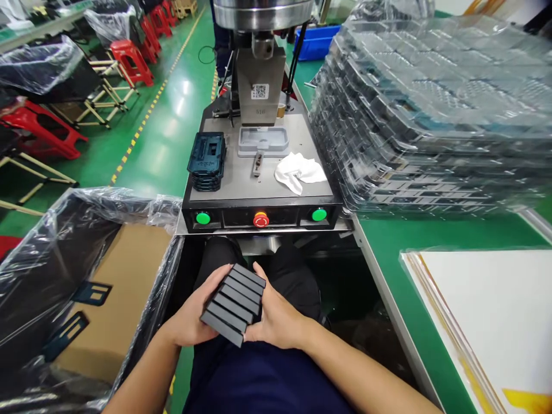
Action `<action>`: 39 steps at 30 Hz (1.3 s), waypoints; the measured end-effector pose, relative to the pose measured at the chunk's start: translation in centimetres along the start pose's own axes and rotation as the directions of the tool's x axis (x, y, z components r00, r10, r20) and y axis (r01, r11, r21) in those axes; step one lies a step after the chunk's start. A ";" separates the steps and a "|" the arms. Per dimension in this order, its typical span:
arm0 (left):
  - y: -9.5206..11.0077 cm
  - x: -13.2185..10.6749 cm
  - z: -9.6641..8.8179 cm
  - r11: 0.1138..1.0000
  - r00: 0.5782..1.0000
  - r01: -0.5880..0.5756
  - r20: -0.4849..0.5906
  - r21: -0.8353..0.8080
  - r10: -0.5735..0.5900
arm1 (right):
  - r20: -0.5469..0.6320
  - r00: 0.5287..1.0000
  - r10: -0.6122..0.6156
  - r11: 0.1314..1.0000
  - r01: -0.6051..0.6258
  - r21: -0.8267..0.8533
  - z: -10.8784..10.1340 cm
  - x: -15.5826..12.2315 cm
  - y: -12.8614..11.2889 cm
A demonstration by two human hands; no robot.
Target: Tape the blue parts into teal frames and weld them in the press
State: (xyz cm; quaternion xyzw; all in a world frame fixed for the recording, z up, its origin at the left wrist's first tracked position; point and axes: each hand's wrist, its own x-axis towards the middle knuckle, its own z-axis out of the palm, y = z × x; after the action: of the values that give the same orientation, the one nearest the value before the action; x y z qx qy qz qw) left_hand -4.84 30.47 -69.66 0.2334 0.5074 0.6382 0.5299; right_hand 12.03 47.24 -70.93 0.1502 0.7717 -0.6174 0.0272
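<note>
Above my lap I hold a stack of dark grey plastic housings (pixel 235 302), tilted, with their long edges facing up. My left hand (pixel 196 310) grips the stack's left end, and my right hand (pixel 273 316) closes round its right side. Ahead stands a press machine with a steel head (pixel 260 86) over a translucent fixture (pixel 263 141) on its plate. To the fixture's left lies a pile of dark teal plastic parts (pixel 207 161). A crumpled white cloth (pixel 299 172) rests on the right of the plate.
Two green buttons (pixel 203 218) and a red stop button (pixel 261 219) line the press front. A plastic-lined bin (pixel 159 276) at left holds cardboard and two teal parts (pixel 92 293). Stacked clear trays (pixel 431 126) stand at right, white sheets (pixel 495 310) nearer. A blue crate (pixel 317 43) sits behind.
</note>
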 end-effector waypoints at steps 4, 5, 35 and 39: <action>-0.6 -1.5 -0.4 0.792 0.985 -0.173 0.096 0.585 0.144 | 0.113 0.993 0.014 0.997 -0.005 -0.075 0.7 1.3 0.9; -1.2 -1.9 -0.6 0.774 0.984 -0.176 0.092 0.608 0.151 | 0.146 0.989 0.024 0.996 -0.011 -0.089 0.8 1.6 1.0; -2.1 -0.9 1.9 -0.094 0.994 0.055 -0.046 0.994 0.100 | 0.263 0.955 -0.136 0.908 0.226 -0.354 1.5 4.4 2.6; -2.9 -1.6 0.2 -0.030 0.996 -0.074 0.075 0.997 0.041 | 0.251 0.950 -0.184 0.905 0.263 -0.333 1.7 4.3 6.0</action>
State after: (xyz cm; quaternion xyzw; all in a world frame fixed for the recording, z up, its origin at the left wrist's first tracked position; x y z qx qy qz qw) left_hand -2.84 28.82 -71.82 0.5705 0.7948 0.0998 0.1814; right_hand 9.29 47.58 -78.01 -0.0146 0.8770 -0.4758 0.0659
